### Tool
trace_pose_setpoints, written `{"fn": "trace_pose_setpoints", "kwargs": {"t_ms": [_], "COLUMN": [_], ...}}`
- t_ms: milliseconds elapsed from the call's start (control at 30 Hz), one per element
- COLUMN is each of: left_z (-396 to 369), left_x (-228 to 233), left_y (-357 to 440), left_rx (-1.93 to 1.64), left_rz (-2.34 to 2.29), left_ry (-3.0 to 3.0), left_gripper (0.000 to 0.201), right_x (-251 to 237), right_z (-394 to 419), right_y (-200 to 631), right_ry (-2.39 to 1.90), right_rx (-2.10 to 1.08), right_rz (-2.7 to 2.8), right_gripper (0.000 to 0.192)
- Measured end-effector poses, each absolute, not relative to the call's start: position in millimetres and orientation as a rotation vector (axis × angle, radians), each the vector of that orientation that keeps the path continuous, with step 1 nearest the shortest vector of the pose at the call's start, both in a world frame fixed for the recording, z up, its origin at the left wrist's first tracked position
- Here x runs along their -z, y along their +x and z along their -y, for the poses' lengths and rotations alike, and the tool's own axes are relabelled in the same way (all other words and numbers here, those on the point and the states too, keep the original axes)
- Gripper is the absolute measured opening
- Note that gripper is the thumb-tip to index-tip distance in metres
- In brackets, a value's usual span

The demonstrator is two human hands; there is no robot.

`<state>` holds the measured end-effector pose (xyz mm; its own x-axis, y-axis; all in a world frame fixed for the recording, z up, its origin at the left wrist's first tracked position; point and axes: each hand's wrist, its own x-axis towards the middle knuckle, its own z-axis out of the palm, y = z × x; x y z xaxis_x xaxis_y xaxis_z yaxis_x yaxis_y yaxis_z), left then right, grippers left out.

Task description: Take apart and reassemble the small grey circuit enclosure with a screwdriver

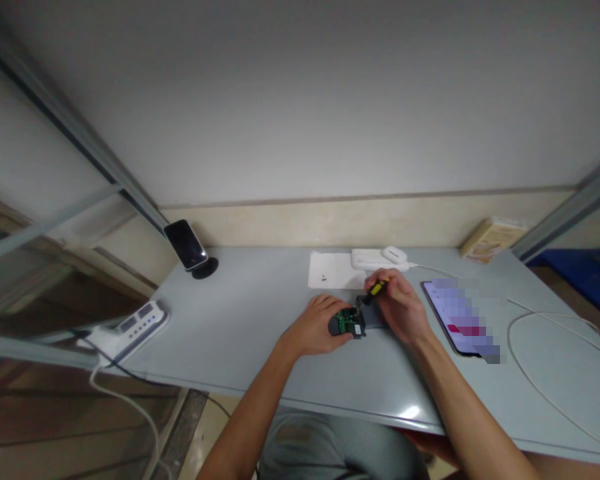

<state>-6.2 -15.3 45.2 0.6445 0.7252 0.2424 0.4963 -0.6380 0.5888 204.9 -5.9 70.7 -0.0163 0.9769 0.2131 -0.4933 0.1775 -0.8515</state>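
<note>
Holding a small open device (347,323) steady on the bench (260,313), left hand (320,327) grip closed on it; right hand (400,303) pinches a yellow-handled screwdriver (377,290), tip on the device.

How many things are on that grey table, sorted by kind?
Phones: 2, one on a stand, one lying flat
Screwdrivers: 1, yellow-handled, in the right hand
Opened devices with a circuit board: 1, under the left hand
Power strips: 1
Paper sheets: 1
White gadgets at the back: 2
Boxes: 1
Total: 9
</note>
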Motion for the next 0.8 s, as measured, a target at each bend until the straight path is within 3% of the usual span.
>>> {"fn": "trace_pose_setpoints", "kwargs": {"t_ms": [200,400,667,800], "left_z": [15.1,15.8,15.9,15.7], "left_x": [-47.0,-50.1,-47.8,-47.8], "left_y": [-5.1,-4.7,-5.4,-5.4], "left_rx": [-0.624,-0.599,-0.613,-0.622], "left_rz": [-0.964,-0.976,-0.967,-0.962], "left_ry": [2.382,2.376,2.378,2.381], "left_gripper": [0.047,0.046,0.049,0.047], "right_x": [-74.0,-70.6,-69.9,-76.3], "right_z": [7.9,7.2,7.2,1.9], "right_y": [202.4,203.9,200.5,199.8], "right_ry": [-0.633,-0.697,-0.701,-0.674], "right_rx": [-1.336,-1.152,-1.266,-1.109], "right_rz": [1.000,1.101,1.071,1.224], "right_gripper": [0.030,0.033,0.029,0.030]}}
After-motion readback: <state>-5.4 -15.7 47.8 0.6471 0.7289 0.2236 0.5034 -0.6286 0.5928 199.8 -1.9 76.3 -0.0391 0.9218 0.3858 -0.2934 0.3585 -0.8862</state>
